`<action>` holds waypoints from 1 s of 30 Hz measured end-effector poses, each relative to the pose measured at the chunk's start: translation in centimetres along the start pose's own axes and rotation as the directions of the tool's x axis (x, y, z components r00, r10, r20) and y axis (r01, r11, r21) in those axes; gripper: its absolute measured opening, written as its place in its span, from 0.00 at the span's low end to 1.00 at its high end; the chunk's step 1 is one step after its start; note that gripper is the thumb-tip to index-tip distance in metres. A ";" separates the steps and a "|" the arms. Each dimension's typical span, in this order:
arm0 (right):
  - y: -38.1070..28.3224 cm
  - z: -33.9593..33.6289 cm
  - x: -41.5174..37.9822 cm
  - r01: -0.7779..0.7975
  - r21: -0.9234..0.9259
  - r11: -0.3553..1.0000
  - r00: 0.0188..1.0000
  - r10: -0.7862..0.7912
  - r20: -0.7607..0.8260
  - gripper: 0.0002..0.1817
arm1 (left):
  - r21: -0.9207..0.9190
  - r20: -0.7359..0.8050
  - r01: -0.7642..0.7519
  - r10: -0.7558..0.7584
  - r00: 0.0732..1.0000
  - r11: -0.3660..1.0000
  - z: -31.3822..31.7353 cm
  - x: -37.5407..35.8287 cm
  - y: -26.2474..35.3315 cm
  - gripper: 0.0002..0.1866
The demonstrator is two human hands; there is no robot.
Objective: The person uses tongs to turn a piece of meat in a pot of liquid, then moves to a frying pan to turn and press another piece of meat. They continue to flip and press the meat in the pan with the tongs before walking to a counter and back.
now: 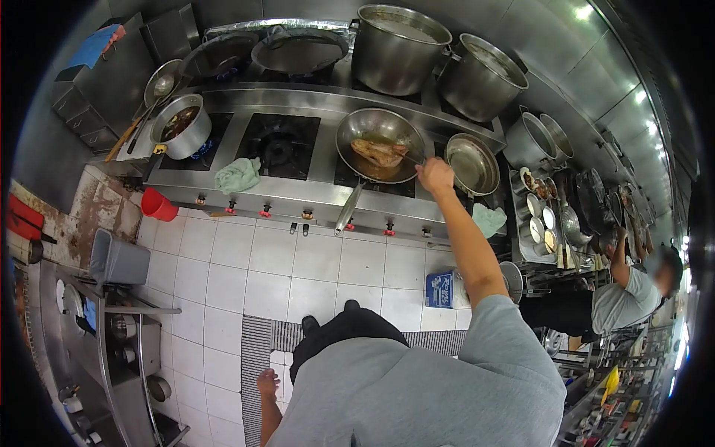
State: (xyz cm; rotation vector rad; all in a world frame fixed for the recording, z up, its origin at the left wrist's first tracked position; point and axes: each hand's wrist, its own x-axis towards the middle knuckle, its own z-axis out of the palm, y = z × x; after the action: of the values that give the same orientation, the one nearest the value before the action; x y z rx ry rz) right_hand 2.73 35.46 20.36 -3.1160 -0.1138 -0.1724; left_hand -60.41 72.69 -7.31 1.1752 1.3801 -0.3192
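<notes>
My right hand (436, 176) is closed around a thin metal utensil (412, 159), whose exact kind I cannot make out. The utensil reaches over the rim of a frying pan (354, 130) to a browned piece of meat (378, 153) lying in shallow oil. The pan sits on a burner, its long handle (348, 208) pointing toward me with no hand on it. Down at my left side hangs my left hand (268, 382), its fingers loosely bent and apart, holding nothing.
Right of the pan is a metal bowl (472, 165) of liquid. Large stockpots (398, 63) and woks (298, 54) stand behind. A saucepan (181, 134) sits over a blue flame at left, near a green cloth (237, 175). A co-worker (629, 294) stands at far right.
</notes>
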 end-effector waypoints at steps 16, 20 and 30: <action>3.0 1.5 8.8 0.056 -0.009 0.998 0.973 -0.052 0.223 0.29 | 0.062 -0.106 -0.098 0.104 0.989 0.993 0.5 -4.4 1.1 0.10; 2.6 1.9 9.7 0.135 0.005 0.991 0.963 -0.133 0.233 0.27 | 0.003 -0.128 -0.063 0.063 0.990 0.998 0.8 -5.7 -1.0 0.11; -0.1 4.8 1.5 0.283 -0.114 0.952 0.958 -0.277 0.068 0.18 | 0.214 0.035 -0.245 0.243 0.969 0.946 0.1 -1.5 -5.5 0.13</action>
State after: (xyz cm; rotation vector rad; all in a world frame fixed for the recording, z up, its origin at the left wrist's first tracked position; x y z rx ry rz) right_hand 4.74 35.79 15.76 -3.2108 -0.5698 -0.1067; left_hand -64.95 69.51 -8.52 1.5087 1.1973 -0.3024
